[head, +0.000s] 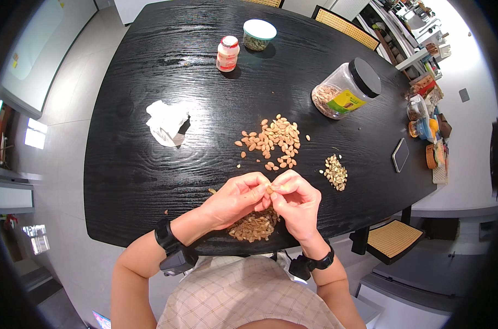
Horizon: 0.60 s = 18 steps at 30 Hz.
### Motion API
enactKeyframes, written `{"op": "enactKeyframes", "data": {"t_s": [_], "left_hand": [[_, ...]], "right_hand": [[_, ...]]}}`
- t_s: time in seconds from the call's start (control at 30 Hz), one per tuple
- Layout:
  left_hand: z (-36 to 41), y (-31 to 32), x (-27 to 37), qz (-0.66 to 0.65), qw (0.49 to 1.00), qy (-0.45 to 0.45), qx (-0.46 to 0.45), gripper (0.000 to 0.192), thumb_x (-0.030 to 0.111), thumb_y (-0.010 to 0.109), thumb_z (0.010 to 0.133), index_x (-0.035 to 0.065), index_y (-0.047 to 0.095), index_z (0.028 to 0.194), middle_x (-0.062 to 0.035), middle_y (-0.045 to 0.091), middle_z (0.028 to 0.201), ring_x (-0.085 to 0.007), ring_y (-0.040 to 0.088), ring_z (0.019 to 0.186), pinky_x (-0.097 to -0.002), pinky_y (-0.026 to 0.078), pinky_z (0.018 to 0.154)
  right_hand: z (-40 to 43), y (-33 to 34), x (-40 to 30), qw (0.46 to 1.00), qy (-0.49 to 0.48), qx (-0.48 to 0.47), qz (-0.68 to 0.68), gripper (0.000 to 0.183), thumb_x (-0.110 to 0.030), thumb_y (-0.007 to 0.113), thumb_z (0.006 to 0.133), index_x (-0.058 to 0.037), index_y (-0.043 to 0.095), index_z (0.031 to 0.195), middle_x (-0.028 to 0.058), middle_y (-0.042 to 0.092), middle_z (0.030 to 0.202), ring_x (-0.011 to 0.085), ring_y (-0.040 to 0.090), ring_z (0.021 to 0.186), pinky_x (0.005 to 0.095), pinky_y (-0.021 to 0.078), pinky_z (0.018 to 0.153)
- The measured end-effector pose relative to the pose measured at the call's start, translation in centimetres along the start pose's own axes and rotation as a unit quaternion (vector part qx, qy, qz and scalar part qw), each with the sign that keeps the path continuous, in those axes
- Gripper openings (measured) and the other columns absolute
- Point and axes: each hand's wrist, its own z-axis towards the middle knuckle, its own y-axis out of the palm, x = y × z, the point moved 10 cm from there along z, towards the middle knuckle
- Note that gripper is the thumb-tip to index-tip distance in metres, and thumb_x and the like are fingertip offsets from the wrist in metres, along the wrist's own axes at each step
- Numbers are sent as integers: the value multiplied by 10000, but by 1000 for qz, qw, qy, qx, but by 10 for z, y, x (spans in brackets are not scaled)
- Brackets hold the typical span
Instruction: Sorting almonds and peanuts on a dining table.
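Observation:
My left hand (241,198) and my right hand (298,201) meet above the table's near edge. Their fingertips pinch a small brown nut or piece of shell (269,189) between them; which it is cannot be made out. Directly beneath lies a heap of brown shells (253,229), partly covered by my hands. Just beyond my fingers is a loose spread of shelled almonds (279,137). To the right of my right hand sits a smaller pile of pale greenish seeds or seed hulls (336,173).
On the black wood-grain table (125,177) stand a lidded tub (257,39), a small red-and-white bottle (228,55) and a clear jar with black lid (341,92). A crumpled white tissue (166,125) lies left. A phone (400,155) and assorted packages (423,111) are at right.

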Motion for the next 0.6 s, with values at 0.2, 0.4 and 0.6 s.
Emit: {"op": "enactKeyframes", "data": {"t_s": [0.2, 0.4, 0.6], "left_hand": [[0, -6, 16, 86, 993, 47, 59, 153, 184, 508, 1006, 45, 538, 950, -22, 550, 861, -93, 477, 761, -246, 405, 711], [1, -8, 18, 180, 979, 57, 73, 167, 197, 508, 1012, 53, 550, 939, 11, 536, 843, -62, 464, 749, -216, 401, 676], [1, -6, 17, 213, 974, 59, 56, 243, 269, 446, 1038, 71, 544, 938, 35, 519, 838, -36, 460, 762, -199, 403, 682]], "right_hand": [[4, 2, -21, 976, -49, -26, -210, 188, 120, 666, 787, 23, 667, 949, 75, 623, 909, 128, 609, 821, 254, 495, 717], [4, 0, -11, 987, 14, 10, -158, 170, 86, 701, 792, 30, 688, 952, 76, 636, 934, 128, 619, 836, 248, 510, 734], [1, -1, -17, 979, -34, 13, -199, 185, 94, 688, 804, 36, 691, 980, 82, 626, 938, 137, 641, 812, 249, 540, 717]]}}
